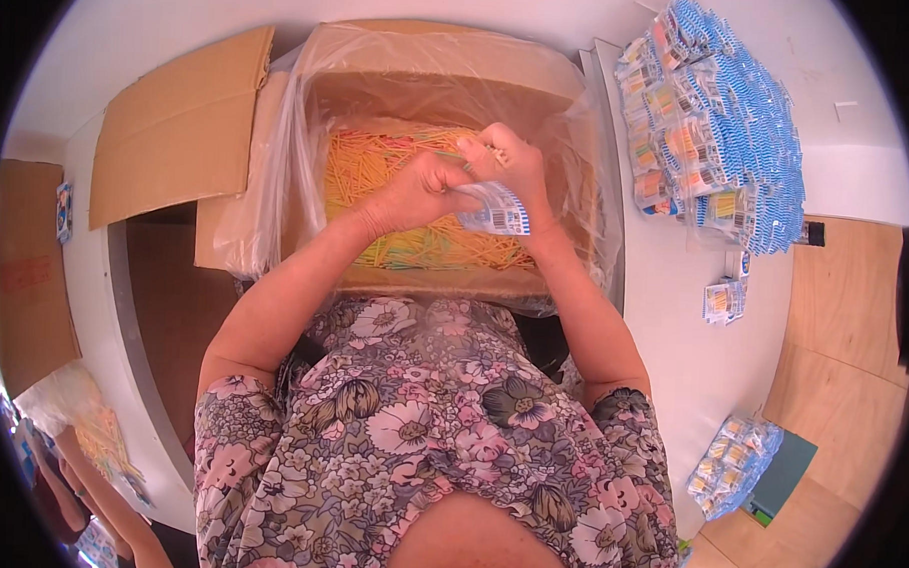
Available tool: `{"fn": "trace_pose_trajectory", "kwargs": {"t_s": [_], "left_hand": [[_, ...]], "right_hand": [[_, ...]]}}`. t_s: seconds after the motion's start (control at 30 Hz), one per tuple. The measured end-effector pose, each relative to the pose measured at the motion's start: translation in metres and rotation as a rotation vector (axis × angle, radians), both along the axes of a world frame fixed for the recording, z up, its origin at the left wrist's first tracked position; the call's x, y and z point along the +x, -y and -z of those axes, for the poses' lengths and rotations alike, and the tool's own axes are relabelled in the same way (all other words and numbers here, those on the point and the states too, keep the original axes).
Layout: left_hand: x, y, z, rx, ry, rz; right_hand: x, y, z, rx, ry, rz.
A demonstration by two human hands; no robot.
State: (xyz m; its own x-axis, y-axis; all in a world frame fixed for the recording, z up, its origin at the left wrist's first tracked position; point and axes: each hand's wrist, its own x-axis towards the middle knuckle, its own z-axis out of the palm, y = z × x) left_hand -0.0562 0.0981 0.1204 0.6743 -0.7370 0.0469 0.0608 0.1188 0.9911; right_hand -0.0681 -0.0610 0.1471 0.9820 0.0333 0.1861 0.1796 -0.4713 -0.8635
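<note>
Above an open cardboard box [404, 282] lined with clear plastic, my two hands are close together. The box holds a loose heap of thin sticks [363, 186], mostly orange and yellow with some green and pink. My left hand [418, 191] pinches the edge of a small clear packet [499, 213] with a blue-and-white striped end. My right hand [510, 171] is closed around a small bundle of sticks [498, 156], whose pale ends show between the fingers. Whether the sticks reach into the packet is hidden by my hands.
To the right, a tall pile of filled packets [710, 143] stands on the white table [672, 372], with a few loose packets [724, 298] nearer. More packets [737, 464] lie lower right. A cardboard flap [180, 124] is at left. Another person's arm [106, 502] shows lower left.
</note>
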Motion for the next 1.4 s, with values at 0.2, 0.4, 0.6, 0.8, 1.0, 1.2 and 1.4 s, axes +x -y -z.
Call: {"fn": "trace_pose_trajectory", "kwargs": {"t_s": [0.2,0.4,0.6,0.8,1.0,1.2,1.4], "left_hand": [[0.002,0.002,0.000,0.019,0.213,-0.043],[0.001,0.000,0.006,-0.009,0.217,-0.226],[0.004,-0.007,0.001,-0.006,0.188,-0.159],[0.005,-0.005,0.002,-0.147,-0.014,-0.075],[0.002,0.001,0.011,0.034,0.287,-0.146],[0.005,0.005,0.016,0.030,0.375,-0.174],[0.015,-0.005,0.021,-0.034,-0.075,-0.112]], "right_hand": [[-0.003,0.011,0.008,0.189,0.053,0.014],[-0.003,0.014,0.003,0.133,-0.150,-0.025],[0.006,0.009,0.019,0.521,-0.340,-0.162],[0.016,0.019,0.041,-0.123,0.194,-0.363],[0.003,0.002,0.000,-0.159,0.029,0.093],[0.006,-0.003,0.007,-0.020,0.064,0.146],[-0.026,0.046,0.014,-0.212,-0.281,-0.001]]}}
